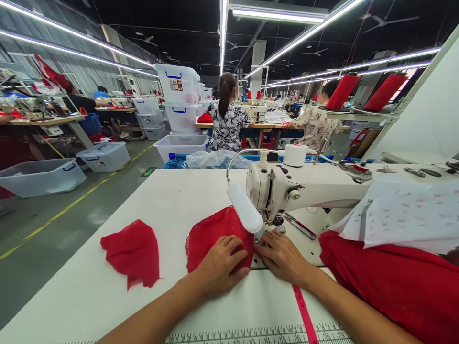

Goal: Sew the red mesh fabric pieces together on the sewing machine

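Note:
A red fabric piece [215, 236] with a lacy left edge lies on the white table, its right side at the needle area of a sewing machine [267, 191]. My left hand [224, 260] rests on this piece, fingers slightly bent and thumb apart, pressing it from above. At the fabric's right edge, beside the presser foot, my right hand [281, 255] has its fingers drawn together on the cloth; the fingertips are partly hidden. The machine's white lamp [245, 209] covers part of the fabric. Left of it lies a second red piece [134, 253].
Thread snips [300, 226] lie on the machine bed. A red cloth heap [398, 282] under printed white paper [409, 210] is at right. A pink tape [304, 313] crosses the ruler strip [251, 336]. Red thread cones [342, 93] stand above; co-workers sit ahead.

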